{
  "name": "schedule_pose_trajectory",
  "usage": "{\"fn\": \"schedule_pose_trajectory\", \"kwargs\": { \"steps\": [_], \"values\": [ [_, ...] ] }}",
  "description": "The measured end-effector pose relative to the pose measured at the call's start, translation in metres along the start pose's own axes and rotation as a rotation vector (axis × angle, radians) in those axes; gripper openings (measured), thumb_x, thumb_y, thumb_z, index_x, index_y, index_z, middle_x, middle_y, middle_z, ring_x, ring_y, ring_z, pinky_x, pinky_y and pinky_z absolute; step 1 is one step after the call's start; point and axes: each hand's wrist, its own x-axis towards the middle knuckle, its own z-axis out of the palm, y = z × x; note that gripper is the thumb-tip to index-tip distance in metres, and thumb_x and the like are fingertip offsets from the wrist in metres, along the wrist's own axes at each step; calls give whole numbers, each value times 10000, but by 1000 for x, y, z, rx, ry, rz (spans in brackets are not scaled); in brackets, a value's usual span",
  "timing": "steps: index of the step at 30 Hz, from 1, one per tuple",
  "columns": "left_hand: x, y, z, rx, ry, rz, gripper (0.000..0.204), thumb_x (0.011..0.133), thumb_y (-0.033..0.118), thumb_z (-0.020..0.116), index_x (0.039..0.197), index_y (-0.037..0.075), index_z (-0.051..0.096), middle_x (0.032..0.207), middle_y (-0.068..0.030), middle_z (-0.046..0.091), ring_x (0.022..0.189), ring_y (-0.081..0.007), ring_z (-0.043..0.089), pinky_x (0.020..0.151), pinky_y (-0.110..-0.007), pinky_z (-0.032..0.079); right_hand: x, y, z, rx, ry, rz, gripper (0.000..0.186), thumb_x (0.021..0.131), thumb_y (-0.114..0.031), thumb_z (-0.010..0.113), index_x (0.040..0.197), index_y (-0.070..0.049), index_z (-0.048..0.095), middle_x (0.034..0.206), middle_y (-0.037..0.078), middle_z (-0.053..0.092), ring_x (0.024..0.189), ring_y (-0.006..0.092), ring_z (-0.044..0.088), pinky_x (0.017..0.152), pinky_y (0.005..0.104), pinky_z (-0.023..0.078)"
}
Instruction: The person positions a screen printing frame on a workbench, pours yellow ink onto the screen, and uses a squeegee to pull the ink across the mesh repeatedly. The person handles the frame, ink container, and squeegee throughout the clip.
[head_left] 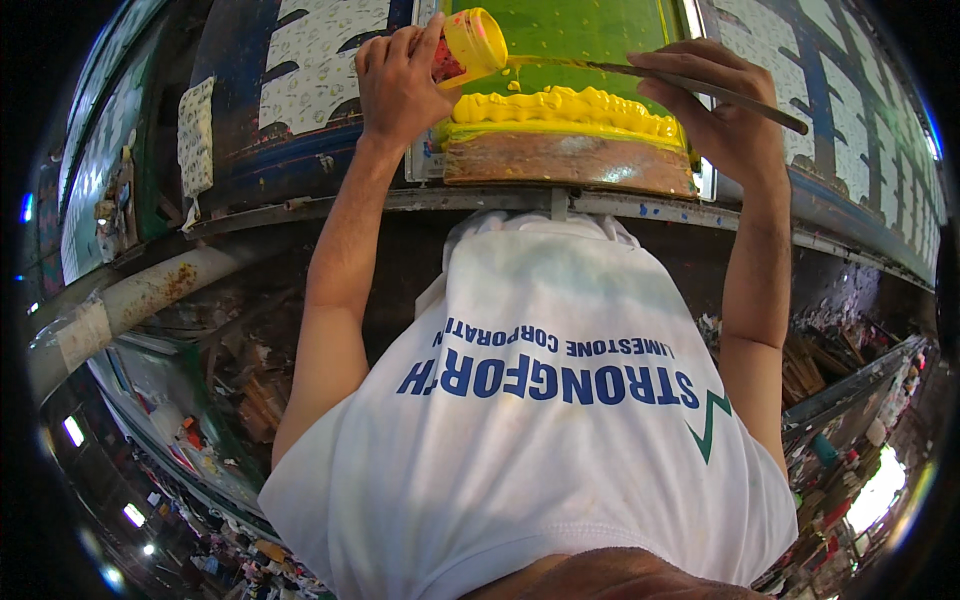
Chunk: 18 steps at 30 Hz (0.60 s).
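My left hand is closed round a small jar of yellow ink, tipped sideways with its mouth toward the right. In my right hand is a slim stirring stick, gripped between thumb and fingers. Its yellow-coated tip reaches to the jar's mouth, and ink drips just below. Under both hands lies a green printing screen flecked with yellow. Across its near end rests a wooden squeegee, with a thick wavy band of yellow ink along its far side.
Printed white sheets lie on the dark table to the left, with more sheets on the right. A patterned cloth strip hangs near the left edge. Below the table edge run a rusty pipe and scattered scraps.
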Motion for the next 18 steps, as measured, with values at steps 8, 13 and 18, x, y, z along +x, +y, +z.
{"fn": "schedule_pose_trajectory", "kwargs": {
  "steps": [8,13,18],
  "values": [
    [-7,-32,4,9,-45,4,949,725,462,938,1549,203,543,1252,-52,638,1158,-261,593,1115,-518,365,11,-5,-17,22,48,4,216,871,-190,870,1062,-90,856,997,112,818,902,250,789,794,355,623],
    [-7,-29,-3,-112,-44,38,968,734,469,937,1563,198,516,1300,-60,639,1228,-263,607,1188,-573,320,45,-12,-2,-13,-11,-139,225,967,-126,793,1179,-55,814,1074,90,803,961,182,756,856,311,587],
    [0,-14,-5,-360,32,50,1030,675,452,981,1547,170,513,1283,-77,663,1219,-273,647,1223,-613,292,84,-34,64,251,59,-65,186,826,-57,833,1007,-16,827,854,168,782,759,298,758,695,389,603]
  ]
}}
